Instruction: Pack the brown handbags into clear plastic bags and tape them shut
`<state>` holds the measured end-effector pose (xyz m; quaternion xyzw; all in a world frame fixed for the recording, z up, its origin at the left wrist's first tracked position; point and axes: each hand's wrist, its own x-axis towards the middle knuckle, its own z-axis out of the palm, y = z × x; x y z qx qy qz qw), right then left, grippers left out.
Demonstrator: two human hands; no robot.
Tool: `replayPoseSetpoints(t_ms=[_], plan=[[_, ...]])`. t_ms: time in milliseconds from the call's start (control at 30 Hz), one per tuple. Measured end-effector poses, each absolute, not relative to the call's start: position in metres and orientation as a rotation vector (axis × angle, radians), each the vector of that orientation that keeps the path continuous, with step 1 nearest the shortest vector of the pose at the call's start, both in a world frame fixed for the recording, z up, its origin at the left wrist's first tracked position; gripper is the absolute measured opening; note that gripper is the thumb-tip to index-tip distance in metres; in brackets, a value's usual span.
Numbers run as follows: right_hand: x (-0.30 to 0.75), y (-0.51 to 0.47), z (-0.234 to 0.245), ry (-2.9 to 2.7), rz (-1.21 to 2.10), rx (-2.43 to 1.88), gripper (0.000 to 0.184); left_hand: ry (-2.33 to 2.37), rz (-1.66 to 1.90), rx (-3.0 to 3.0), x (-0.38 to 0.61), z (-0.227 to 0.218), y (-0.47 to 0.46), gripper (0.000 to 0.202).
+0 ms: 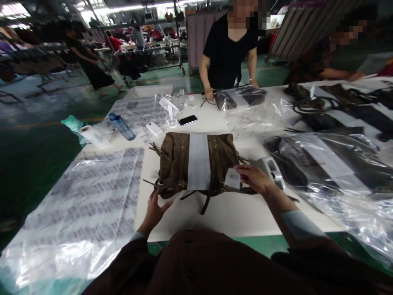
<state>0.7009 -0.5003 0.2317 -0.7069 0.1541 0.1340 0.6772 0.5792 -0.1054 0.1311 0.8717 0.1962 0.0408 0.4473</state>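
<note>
A brown bag (174, 164) lies on the white table before me, with a pale paper band (199, 162) across its middle and dark straps trailing from its edges. My right hand (254, 177) pinches a white tag (232, 179) with a printed label, held over the bag's lower right corner. At the bag's lower left corner is my left hand (156, 212), thumb and fingers apart, its fingertips close to the bag's edge. Whether those fingertips touch the bag I cannot tell. A grey tape dispenser (272, 172) stands just beyond my right hand.
Printed plastic bags (101, 205) lie in a stack at left. A blue bottle (122, 126), a paper roll (93, 136) and a phone (188, 120) lie farther back. Wrapped bags (325, 159) cover the right side. Across the table, a person handles another wrapped bag (241, 97).
</note>
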Motion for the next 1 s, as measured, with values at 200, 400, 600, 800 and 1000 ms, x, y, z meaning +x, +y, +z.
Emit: replayPoseSetpoints(t_ms=[200, 400, 600, 800, 1000], plan=[[0.752, -0.444, 0.192, 0.308, 0.316, -1.734, 0.015, 0.540, -0.059, 2.521, 0.586, 0.122, -0.129, 0.052], [0.737, -0.451, 0.187, 0.295, 0.133, -2.060, 0.028, 0.397, 0.030, 2.686, 0.583, 0.136, -0.137, 0.020], [0.732, -0.462, 0.191, 0.291, -0.164, -2.946, 0.037, 0.486, -0.063, 2.079, 0.583, 0.160, -0.130, 0.021], [0.746, -0.424, 0.178, -0.026, 0.396, -2.967, 0.040, 0.528, -0.238, 1.394, 0.581, 0.200, -0.134, 0.049], [0.702, -0.449, 0.186, -0.259, 0.363, -2.675, 0.037, 0.658, -0.328, 0.795, 0.577, 0.215, -0.135, 0.029]])
